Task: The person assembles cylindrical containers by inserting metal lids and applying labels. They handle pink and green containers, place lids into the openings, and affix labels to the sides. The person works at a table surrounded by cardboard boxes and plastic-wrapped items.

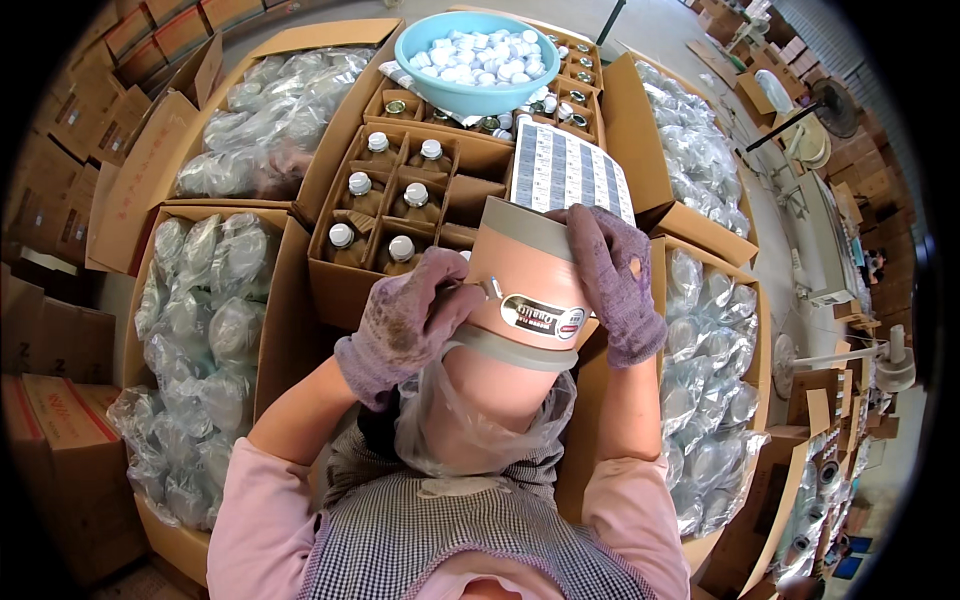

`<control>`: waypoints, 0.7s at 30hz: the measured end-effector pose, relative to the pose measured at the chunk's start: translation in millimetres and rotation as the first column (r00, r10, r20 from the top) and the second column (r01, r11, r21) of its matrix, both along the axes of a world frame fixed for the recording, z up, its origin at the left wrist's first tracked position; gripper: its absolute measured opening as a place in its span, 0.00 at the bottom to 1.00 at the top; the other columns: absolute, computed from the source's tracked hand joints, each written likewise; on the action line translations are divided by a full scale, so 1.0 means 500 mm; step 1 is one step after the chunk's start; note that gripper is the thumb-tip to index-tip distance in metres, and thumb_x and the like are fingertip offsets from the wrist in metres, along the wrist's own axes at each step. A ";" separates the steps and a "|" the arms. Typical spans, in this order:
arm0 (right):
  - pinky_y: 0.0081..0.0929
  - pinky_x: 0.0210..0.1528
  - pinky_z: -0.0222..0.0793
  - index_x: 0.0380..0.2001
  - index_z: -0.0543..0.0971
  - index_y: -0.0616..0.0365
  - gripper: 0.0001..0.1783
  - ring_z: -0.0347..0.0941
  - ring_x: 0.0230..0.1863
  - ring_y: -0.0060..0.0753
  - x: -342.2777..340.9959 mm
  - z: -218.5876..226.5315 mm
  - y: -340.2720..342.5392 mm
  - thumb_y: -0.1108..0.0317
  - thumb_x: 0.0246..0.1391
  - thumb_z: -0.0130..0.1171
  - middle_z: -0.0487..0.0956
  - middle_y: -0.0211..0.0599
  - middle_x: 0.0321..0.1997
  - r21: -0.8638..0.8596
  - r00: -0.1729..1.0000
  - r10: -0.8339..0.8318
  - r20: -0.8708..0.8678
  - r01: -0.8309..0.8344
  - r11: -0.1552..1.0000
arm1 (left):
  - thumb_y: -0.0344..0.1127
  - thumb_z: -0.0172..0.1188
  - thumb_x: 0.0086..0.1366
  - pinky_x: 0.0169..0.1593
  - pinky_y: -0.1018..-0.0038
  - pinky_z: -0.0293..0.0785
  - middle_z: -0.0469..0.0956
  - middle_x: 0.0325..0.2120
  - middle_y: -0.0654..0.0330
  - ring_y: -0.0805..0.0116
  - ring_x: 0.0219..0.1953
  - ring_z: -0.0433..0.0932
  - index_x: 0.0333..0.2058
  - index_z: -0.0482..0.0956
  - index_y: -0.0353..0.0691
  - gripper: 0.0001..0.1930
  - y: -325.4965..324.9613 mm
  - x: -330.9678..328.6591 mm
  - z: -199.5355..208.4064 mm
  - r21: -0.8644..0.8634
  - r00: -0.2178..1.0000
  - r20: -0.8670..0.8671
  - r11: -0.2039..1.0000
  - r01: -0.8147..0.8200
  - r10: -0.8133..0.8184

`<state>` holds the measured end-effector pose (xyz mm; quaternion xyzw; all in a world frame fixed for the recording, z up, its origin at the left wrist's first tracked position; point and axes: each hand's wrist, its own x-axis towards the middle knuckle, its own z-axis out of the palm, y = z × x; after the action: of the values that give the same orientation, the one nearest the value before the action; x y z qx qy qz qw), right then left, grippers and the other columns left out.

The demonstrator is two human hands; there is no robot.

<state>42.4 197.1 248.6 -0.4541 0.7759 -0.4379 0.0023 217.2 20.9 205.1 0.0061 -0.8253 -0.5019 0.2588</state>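
Left: plastic-wrapped vessels [215, 350] fill a carton beside the wearer. White-capped bottles [415, 200] stand in a divided carton farther off, beyond the left hand.

Left hand [410, 315]: gloved, fingers bent inward, thumb and forefinger nearly closed at the jar's left side, by a small silvery piece [492, 288]. Whether they pinch anything, I cannot tell.

Centre: peach jar [500, 325] with grey bands, between the two hands, in front of the body. Long axis tilted, far end leaning slightly right, near end toward the lap inside a loose clear bag [555, 410]. Oval label [543, 316] faces up, its left end just beside the left fingertips; I judge this the governing relation.

Right hand [615, 280]: gloved, part-open, spread around the jar's upper right side, steadying it. Printed sheet [575, 170] lies just beyond.
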 end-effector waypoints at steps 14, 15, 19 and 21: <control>0.39 0.42 0.71 0.39 0.82 0.62 0.20 0.78 0.38 0.51 0.041 0.026 0.000 0.55 0.64 0.54 0.81 0.50 0.33 0.010 0.984 -0.126 0.127 0.125 0.992 | 0.30 0.69 0.58 0.29 0.70 0.74 0.78 0.25 0.58 0.60 0.25 0.80 0.37 0.78 0.38 0.10 0.033 -0.007 0.043 -0.412 0.985 -0.172 0.909 -0.069 -0.003; 0.39 0.42 0.71 0.40 0.82 0.61 0.19 0.78 0.38 0.51 0.040 0.024 0.000 0.55 0.64 0.54 0.82 0.50 0.34 0.017 0.984 -0.126 0.128 0.125 0.992 | 0.32 0.70 0.57 0.28 0.71 0.74 0.78 0.25 0.60 0.62 0.25 0.80 0.36 0.79 0.39 0.10 0.035 -0.004 0.046 -0.485 0.969 -0.244 0.870 -0.090 -0.036; 0.41 0.43 0.72 0.48 0.81 0.52 0.14 0.78 0.40 0.51 0.036 0.027 0.000 0.62 0.65 0.52 0.82 0.48 0.36 0.099 0.999 -0.026 -0.047 0.030 0.995 | 0.41 0.70 0.53 0.26 0.72 0.71 0.78 0.24 0.66 0.68 0.26 0.80 0.34 0.81 0.44 0.12 0.062 0.068 0.105 -0.775 0.836 -0.170 0.594 0.213 -0.521; 0.40 0.43 0.72 0.47 0.81 0.53 0.14 0.78 0.40 0.52 0.029 0.018 0.003 0.65 0.62 0.53 0.82 0.45 0.35 0.060 0.993 -0.035 -0.114 0.042 0.997 | 0.46 0.63 0.60 0.23 0.74 0.72 0.76 0.23 0.66 0.66 0.21 0.77 0.39 0.81 0.49 0.12 0.081 0.071 0.103 -0.597 0.781 -0.343 0.763 0.248 -0.522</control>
<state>57.0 198.4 257.4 -0.4629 0.7967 -0.3870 -0.0359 252.9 61.6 256.6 -0.3673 -0.8176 -0.2872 0.3378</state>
